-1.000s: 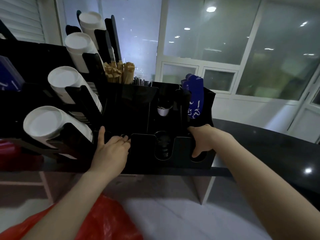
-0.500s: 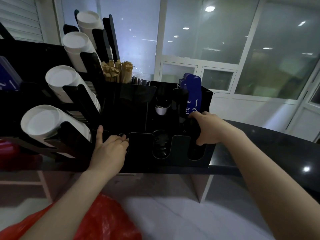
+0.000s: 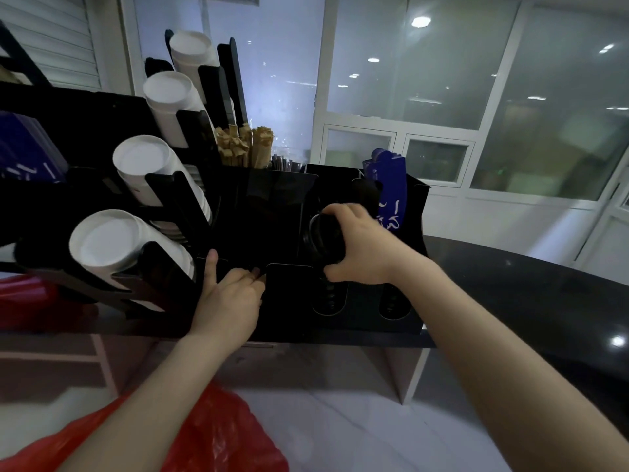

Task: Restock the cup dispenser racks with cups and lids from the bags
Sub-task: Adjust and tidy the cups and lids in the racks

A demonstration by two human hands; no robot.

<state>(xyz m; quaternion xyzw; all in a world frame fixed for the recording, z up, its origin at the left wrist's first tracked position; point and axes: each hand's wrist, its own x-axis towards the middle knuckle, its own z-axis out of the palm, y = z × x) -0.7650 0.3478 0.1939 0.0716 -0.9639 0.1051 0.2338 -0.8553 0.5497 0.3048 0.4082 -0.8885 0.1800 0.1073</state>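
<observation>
Black lids in a short stack sit in the right hand, whose fingers curl round them just above the middle slot of the dark rack on the counter. The left hand grips the rack's front edge beside the white cups, fingers hooked over it and thumb pointing straight up.

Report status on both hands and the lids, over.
Right hand grips black lid stack over middle slot of organizer. Left hand hooks organizer front edge. Lids already in that slot.
</observation>
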